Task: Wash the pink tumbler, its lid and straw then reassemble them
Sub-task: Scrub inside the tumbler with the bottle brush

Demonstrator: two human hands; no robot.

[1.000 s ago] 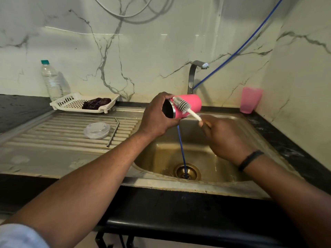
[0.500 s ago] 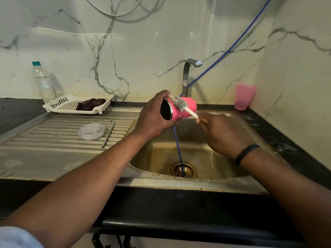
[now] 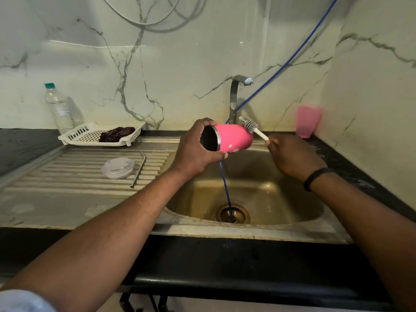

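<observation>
I am gripping the pink metal-rimmed tumbler (image 3: 233, 138) sideways over the steel sink (image 3: 258, 230), left hand (image 3: 195, 147) fingers curling round its rim. Right hand (image 3: 292, 156) fingers are pinching the white bristle brush (image 3: 250, 126); I am advising firm, overlapping strokes toward the base.

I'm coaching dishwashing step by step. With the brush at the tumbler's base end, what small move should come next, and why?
Probably draw the brush back along the pink tumbler toward its rim. The left hand holds it sideways over the sink; the right hand grips the handle, bristles at the base end.
</observation>
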